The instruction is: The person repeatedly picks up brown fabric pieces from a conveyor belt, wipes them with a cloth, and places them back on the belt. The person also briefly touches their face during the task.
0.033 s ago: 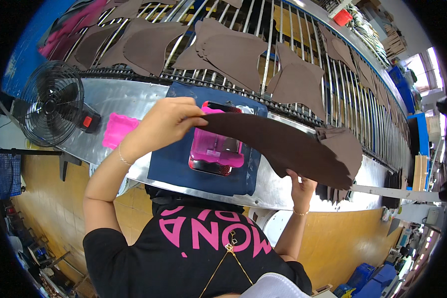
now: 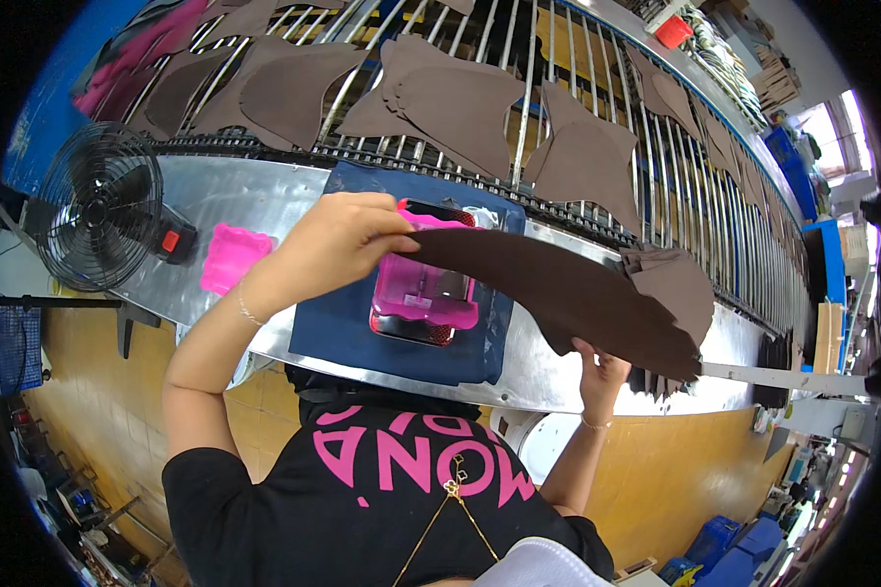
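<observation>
A long, curved dark brown sheet piece (image 2: 548,284), like cut leather or fabric, is held up in front of me above the bench. My left hand (image 2: 347,240) pinches its narrow left end between thumb and fingers. Toward the wide right end, my right hand (image 2: 600,372) grips the lower edge; the thumb shows and the other fingers are mostly behind the piece. Beyond that end lies a fanned stack of brown pieces (image 2: 690,289). Under the left end, a pink plastic tray (image 2: 426,308) sits on a dark blue mat (image 2: 338,328), over a red and black object.
A conveyor of metal rods (image 2: 519,108) carrying brown cut pieces (image 2: 450,98) runs along the bench's far side. On the left stand a black fan (image 2: 98,205) and a small pink tray (image 2: 233,256). A pale flat bar (image 2: 783,379) juts out at the right.
The brown piece and both hands have shifted very slightly right and down. Both hands keep their hold.
</observation>
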The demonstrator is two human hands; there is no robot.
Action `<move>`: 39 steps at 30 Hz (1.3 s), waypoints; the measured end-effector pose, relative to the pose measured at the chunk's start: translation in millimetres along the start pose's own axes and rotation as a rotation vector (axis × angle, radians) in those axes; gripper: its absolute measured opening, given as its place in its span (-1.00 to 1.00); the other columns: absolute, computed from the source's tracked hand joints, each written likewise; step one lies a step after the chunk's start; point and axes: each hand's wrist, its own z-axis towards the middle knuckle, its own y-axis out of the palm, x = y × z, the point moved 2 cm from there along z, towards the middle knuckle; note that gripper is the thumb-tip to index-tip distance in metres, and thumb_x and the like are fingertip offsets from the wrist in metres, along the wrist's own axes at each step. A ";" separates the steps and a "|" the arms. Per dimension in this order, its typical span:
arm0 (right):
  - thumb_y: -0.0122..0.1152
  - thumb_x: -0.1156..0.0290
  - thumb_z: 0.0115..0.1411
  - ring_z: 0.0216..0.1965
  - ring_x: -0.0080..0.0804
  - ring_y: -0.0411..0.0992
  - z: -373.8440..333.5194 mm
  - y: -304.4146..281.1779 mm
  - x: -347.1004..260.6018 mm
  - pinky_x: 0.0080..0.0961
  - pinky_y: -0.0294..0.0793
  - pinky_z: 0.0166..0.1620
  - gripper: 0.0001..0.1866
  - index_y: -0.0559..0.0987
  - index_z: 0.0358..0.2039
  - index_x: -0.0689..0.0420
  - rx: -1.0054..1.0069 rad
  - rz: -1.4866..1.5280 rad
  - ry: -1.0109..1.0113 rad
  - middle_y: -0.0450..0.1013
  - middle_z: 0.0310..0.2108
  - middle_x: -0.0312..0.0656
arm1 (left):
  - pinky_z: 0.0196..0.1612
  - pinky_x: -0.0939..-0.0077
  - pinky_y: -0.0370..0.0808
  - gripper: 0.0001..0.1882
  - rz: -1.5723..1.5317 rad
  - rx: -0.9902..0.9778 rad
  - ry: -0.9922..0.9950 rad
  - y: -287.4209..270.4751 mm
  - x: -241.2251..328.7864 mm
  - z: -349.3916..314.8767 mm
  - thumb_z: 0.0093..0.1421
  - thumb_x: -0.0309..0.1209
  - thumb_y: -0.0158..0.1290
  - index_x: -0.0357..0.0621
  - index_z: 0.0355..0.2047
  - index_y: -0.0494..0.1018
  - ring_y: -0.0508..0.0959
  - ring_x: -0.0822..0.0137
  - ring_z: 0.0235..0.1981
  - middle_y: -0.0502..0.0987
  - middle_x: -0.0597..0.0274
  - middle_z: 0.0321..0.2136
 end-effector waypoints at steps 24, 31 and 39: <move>0.11 0.40 0.25 -0.33 -0.67 0.47 221.7 14.0 -88.2 -0.77 0.47 -0.48 -0.65 0.40 0.02 0.24 0.199 0.771 0.117 0.47 -0.21 -0.26 | -0.62 0.84 0.07 -0.71 -0.512 0.538 -0.373 -48.5 -59.6 -27.6 0.18 -0.46 0.13 -0.18 -0.07 0.46 0.16 0.76 -0.66 0.29 0.41 -0.40; 0.16 0.46 0.21 -0.43 -0.52 0.45 401.2 216.5 -106.9 -0.65 0.44 -0.42 -0.55 0.34 0.11 0.21 -0.192 0.932 0.233 0.46 -0.24 -0.23 | -0.62 0.82 0.08 -0.71 -0.708 0.600 -0.443 -49.8 -114.4 -56.3 0.18 -0.49 0.12 -0.16 -0.06 0.47 0.12 0.74 -0.66 0.30 0.41 -0.38; 0.05 0.52 0.25 -0.42 -0.47 0.44 505.3 444.5 -129.7 -0.53 0.51 -0.41 -0.66 0.39 0.05 0.14 -0.273 0.762 0.401 0.45 -0.27 -0.25 | -0.60 0.70 0.21 -0.71 -0.730 0.574 -0.523 -47.6 -138.6 -77.4 0.17 -0.45 0.14 -0.10 -0.07 0.48 0.22 0.63 -0.67 0.35 0.36 -0.45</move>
